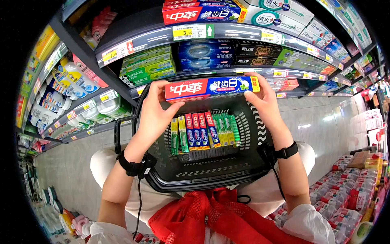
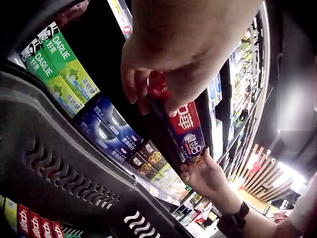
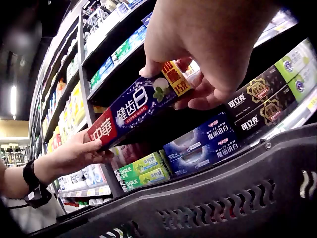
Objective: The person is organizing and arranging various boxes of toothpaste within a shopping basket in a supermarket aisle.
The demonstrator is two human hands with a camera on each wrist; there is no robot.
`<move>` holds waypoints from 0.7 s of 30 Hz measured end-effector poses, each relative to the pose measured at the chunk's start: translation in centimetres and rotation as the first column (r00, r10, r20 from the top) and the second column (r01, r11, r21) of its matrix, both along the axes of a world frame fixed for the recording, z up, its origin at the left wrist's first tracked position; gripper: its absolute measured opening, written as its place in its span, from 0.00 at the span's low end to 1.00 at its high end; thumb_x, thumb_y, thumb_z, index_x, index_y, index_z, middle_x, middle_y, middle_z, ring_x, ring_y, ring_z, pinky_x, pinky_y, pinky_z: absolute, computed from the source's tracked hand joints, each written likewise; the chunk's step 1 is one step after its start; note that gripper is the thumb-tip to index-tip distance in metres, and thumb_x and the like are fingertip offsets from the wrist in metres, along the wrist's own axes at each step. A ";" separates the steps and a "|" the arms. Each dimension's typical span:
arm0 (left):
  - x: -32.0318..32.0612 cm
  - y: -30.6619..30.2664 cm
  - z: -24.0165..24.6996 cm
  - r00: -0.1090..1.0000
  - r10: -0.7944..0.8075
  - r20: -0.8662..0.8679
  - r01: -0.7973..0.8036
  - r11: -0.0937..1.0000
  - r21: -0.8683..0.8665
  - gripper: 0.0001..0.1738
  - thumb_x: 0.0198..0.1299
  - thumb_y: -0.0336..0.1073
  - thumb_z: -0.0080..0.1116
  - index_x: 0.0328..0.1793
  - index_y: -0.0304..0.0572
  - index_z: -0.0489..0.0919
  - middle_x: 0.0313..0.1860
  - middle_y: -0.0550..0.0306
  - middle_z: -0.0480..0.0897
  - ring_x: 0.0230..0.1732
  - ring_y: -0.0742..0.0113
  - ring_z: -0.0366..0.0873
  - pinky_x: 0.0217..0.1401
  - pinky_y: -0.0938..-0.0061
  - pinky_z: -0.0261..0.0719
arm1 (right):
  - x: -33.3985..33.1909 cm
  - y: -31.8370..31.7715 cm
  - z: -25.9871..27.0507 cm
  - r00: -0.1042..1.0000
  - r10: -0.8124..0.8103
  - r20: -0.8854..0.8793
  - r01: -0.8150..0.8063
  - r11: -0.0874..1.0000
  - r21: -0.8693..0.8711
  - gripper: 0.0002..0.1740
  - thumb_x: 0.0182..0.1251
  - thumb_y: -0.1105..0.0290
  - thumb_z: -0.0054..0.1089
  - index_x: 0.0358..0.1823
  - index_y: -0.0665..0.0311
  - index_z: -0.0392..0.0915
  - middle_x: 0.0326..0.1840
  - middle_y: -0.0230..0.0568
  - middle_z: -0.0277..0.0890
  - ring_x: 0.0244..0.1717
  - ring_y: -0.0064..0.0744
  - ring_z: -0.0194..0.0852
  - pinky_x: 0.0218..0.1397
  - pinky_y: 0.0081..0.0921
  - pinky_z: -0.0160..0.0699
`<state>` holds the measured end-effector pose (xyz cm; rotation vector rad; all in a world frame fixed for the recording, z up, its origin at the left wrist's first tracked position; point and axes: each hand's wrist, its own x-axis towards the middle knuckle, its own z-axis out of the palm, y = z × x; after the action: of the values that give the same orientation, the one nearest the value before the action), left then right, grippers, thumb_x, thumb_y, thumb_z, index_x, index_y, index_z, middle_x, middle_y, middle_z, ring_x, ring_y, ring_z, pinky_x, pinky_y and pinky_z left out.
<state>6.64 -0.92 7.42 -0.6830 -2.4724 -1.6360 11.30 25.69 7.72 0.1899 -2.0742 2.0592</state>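
Note:
A long red and blue toothpaste box [image 1: 211, 89] with a yellow end is held level over the far rim of a dark shopping basket [image 1: 158, 173]. My left hand [image 1: 155, 110] grips its red end, thumb on the near side. At the yellow end, my right hand [image 1: 266, 103] pinches the box between thumb and fingers. The right wrist view shows the printed face of the same toothpaste box [image 3: 131, 106] stretched between both hands. Inside the basket stands a row of smaller boxes [image 1: 199, 132], some red and blue, others green and yellow.
Shelves ahead carry green Darlie boxes [image 1: 146, 67], blue boxes [image 1: 205, 53] and black boxes [image 1: 258, 51]. More red and blue boxes [image 1: 199, 12] lie on the shelf above. Bottles [image 1: 73, 79] fill the shelves at left. Wrapped bottle packs [image 1: 345, 191] are stacked at right.

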 end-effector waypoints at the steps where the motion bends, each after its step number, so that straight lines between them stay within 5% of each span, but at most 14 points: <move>1: -0.2 -0.1 0.0 0.997 -0.004 -0.080 0.004 1.000 0.000 0.23 0.46 0.22 0.62 0.48 0.36 0.65 0.48 0.52 0.76 0.49 0.66 0.75 0.53 0.74 0.72 | 0.0 0.0 0.0 1.000 0.028 -0.008 -0.029 0.999 -0.034 0.25 0.53 0.79 0.61 0.54 0.65 0.66 0.50 0.34 0.67 0.52 0.23 0.67 0.56 0.22 0.68; 5: -0.5 -0.4 0.1 0.935 -0.006 -0.356 -0.010 0.999 -0.043 0.21 0.42 0.20 0.64 0.42 0.39 0.68 0.48 0.51 0.77 0.49 0.63 0.75 0.53 0.73 0.71 | -0.5 0.1 -0.9 0.989 0.052 -0.139 -0.037 0.994 0.104 0.29 0.46 0.82 0.65 0.53 0.64 0.67 0.54 0.36 0.65 0.55 0.28 0.65 0.59 0.24 0.66; 7: -0.4 -0.4 0.7 0.883 -0.003 -0.470 -0.025 0.998 -0.055 0.21 0.40 0.20 0.65 0.40 0.41 0.68 0.47 0.50 0.77 0.49 0.58 0.75 0.52 0.71 0.72 | -0.4 -0.2 -0.9 0.985 0.026 -0.172 0.035 0.941 0.338 0.32 0.40 0.82 0.67 0.52 0.63 0.68 0.57 0.40 0.62 0.57 0.34 0.64 0.60 0.27 0.65; 13: -0.7 -1.1 1.0 0.573 -0.136 -0.808 -0.013 0.984 -0.175 0.17 0.39 0.19 0.61 0.35 0.44 0.71 0.43 0.55 0.79 0.44 0.55 0.78 0.42 0.67 0.76 | 0.2 -1.3 -0.1 0.970 -0.040 -0.239 0.160 0.847 0.507 0.34 0.35 0.82 0.68 0.51 0.63 0.68 0.50 0.43 0.68 0.54 0.41 0.66 0.59 0.28 0.65; 21: -0.5 -1.0 1.0 0.495 -0.158 -0.854 0.042 0.986 -0.158 0.16 0.41 0.21 0.60 0.37 0.46 0.73 0.42 0.55 0.79 0.42 0.55 0.79 0.39 0.69 0.76 | 0.0 -1.2 -0.1 0.922 -0.060 -0.383 0.297 0.746 0.596 0.30 0.36 0.81 0.68 0.47 0.62 0.72 0.48 0.43 0.68 0.51 0.42 0.68 0.54 0.30 0.69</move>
<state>6.19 -1.88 8.46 -1.2915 -1.7519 -0.7753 11.35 24.45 7.66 0.3990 -2.3626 1.0248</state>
